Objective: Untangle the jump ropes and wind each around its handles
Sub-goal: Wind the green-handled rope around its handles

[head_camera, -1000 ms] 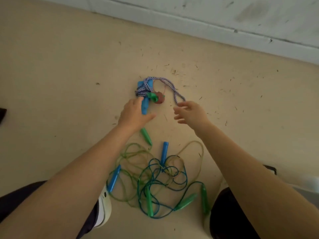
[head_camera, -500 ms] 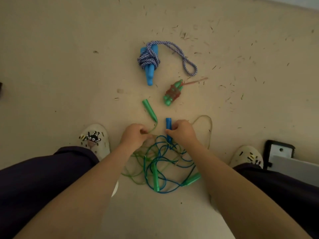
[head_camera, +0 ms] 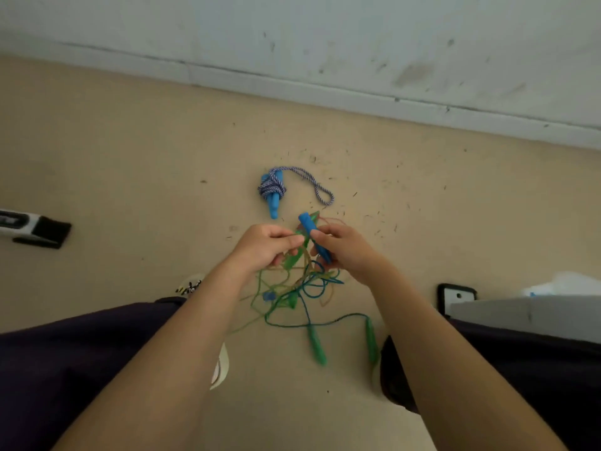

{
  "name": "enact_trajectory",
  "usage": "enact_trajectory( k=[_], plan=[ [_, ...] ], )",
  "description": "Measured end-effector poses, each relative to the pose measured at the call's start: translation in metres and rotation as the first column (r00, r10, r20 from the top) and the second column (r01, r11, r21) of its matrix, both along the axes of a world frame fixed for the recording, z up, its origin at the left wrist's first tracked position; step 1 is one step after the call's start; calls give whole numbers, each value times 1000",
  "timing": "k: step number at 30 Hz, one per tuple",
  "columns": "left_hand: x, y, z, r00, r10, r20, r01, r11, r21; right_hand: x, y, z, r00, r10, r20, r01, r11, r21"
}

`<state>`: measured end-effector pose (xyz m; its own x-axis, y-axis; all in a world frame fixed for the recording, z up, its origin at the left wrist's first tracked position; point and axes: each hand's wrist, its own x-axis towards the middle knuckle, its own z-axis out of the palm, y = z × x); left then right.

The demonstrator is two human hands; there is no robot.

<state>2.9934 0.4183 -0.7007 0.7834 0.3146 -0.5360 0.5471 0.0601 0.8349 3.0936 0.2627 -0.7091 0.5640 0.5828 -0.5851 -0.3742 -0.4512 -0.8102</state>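
So here's where I'm at: my right hand [head_camera: 344, 252] has its fingers curled round a short blue plastic jump-rope handle [head_camera: 314, 236], held up off the beige floor [head_camera: 130, 164] with its long axis tilted, free end pointing up and left, cord end down toward my palm. My left hand [head_camera: 265, 247] is just beside it, fingertips pinching what looks like a translucent green handle or cord [head_camera: 294, 258] (bit blurry, can't swear which).

Hanging below both hands is the knotted mess of thin green and blue plastic cords [head_camera: 292, 297], trailing down to the floor between my knees. Two green handles [head_camera: 317, 345] lie at the near end, toward my right leg.

Further out, beyond my hands, sits the blue-and-white braided rope wound round its blue handles [head_camera: 272, 190], so I'd call that one finished.

The bit that matters: the blue handle's cord runs straight down into the knot, directly under my right hand, so I reckon the right keeps the handle and the left, being nearer the green stuff, picks loops off it.
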Motion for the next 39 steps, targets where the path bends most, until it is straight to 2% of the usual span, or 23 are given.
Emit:
enact_trajectory(
  k=[3,7,10,14,17,21,27,31,33,36,39],
  plan=[
    [-7,-7,73,988,17,153,-22,999,36,-13,-12,70,995,79,68,-87,987,132],
    [-26,-18,161,946,5,324,-35,996,87,-35,-35,157,949,151,278,-194,972,135],
    [-49,-28,202,922,-65,382,5,988,156,-50,-53,208,902,152,403,-210,972,103],
    [-81,-41,232,895,-135,425,67,983,171,-71,-75,248,872,186,453,-266,957,119],
    [-98,-48,236,881,-221,419,144,968,206,-82,-85,256,842,157,515,-270,951,151],
    [-109,-50,227,878,-163,451,78,976,202,-88,-88,245,864,121,488,-240,952,190],
    [-110,-57,214,899,-104,425,50,989,137,-94,-91,221,857,321,403,-390,916,100],
    [-108,-61,208,900,-133,415,74,985,154,-91,-85,211,846,195,497,-263,962,70],
    [-104,-61,205,899,-122,421,53,984,173,-89,-83,211,860,152,488,-228,968,101],
    [-98,-58,202,898,-83,431,1,983,185,-89,-81,212,865,125,487,-224,963,151],
    [-97,-63,202,881,-152,448,85,982,166,-95,-75,210,877,139,460,-249,950,188]
  ],
)
